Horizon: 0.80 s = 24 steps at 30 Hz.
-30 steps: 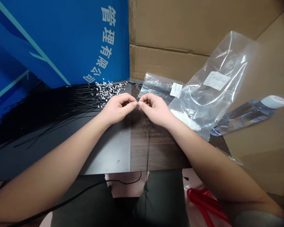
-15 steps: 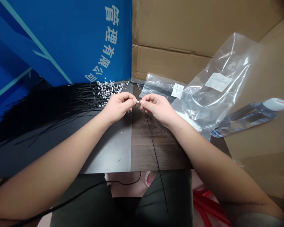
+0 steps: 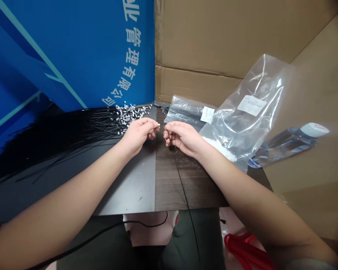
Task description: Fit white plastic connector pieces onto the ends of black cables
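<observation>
Over the middle of the table, my left hand (image 3: pixel 140 135) pinches a small white connector (image 3: pixel 158 125) between thumb and forefinger. Facing it across a narrow gap, my right hand (image 3: pixel 183 138) is closed on the upper end of a thin black wire (image 3: pixel 181 180). The wire hangs down past the table's front edge towards my lap. Its tip is hidden by the fingers. Just left of my left hand lies a large bundle of black wires (image 3: pixel 59 131), with many white connectors (image 3: pixel 129 112) at its right end.
Behind my right hand lie a flat clear bag (image 3: pixel 186 108) and a larger labelled plastic bag (image 3: pixel 250 123) with small white pieces (image 3: pixel 221 148). A water bottle (image 3: pixel 287 146) leans at the right. Blue panel (image 3: pixel 81 48) and cardboard (image 3: pixel 197 37) wall in the back.
My hands have drawn slightly apart, so the gap between connector and wire end is wider. The whole view has shifted a little, with things sitting lower.
</observation>
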Each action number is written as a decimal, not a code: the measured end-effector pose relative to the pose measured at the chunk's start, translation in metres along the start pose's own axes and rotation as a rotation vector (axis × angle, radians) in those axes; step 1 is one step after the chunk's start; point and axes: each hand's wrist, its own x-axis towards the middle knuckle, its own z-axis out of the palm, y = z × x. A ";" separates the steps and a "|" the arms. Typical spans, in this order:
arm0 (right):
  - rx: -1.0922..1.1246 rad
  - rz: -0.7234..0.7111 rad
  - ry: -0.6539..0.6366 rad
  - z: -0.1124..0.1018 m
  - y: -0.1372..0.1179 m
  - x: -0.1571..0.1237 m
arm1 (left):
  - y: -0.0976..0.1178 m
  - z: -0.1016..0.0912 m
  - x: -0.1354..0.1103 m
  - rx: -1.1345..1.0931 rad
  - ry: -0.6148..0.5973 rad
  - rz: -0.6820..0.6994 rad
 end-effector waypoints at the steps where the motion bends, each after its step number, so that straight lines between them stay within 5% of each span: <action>1: 0.013 -0.004 -0.001 0.000 0.001 0.000 | 0.000 0.000 0.000 -0.010 0.002 -0.004; 24: 0.103 0.018 -0.005 0.000 0.003 -0.001 | -0.004 0.003 0.000 -0.066 0.019 -0.049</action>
